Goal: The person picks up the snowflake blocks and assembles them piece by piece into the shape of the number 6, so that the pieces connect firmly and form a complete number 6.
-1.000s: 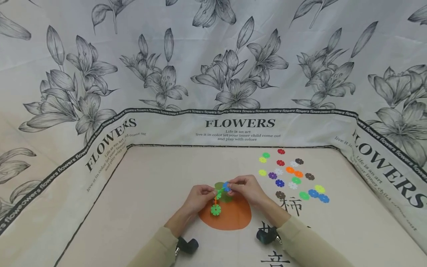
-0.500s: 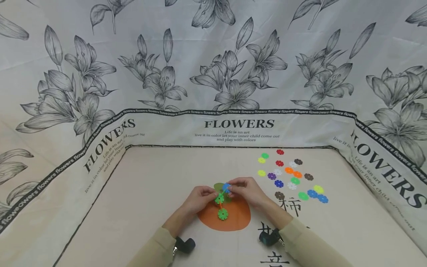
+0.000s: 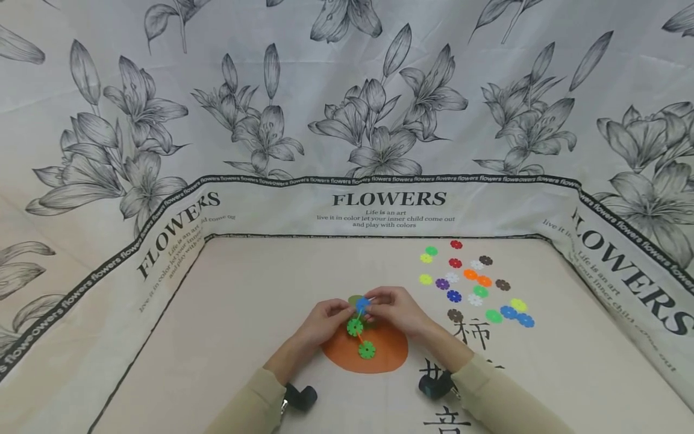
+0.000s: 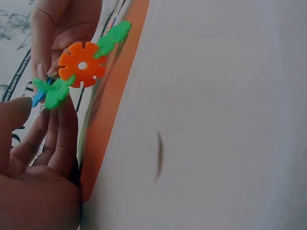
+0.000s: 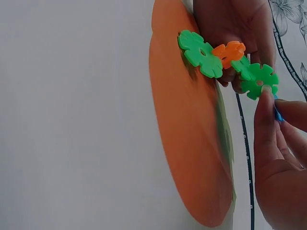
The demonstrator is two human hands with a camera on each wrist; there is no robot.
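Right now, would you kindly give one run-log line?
left grip: holds disc chain | right grip: holds it at blue disc | opposite end: green disc | loose discs: on cloth, right of both grips

Soft, diffuse light covers the table (image 3: 255, 283); the floral curtain (image 3: 347, 108) beyond its far edge looks greyer, stretched toward the sides. Wrist views are dimmer, with faint shadows on the persimmon print (image 5: 187, 120).

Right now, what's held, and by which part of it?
A chain of linked discs: right hand pinches its blue end disc; left hand grips near that end, exact contact hidden.
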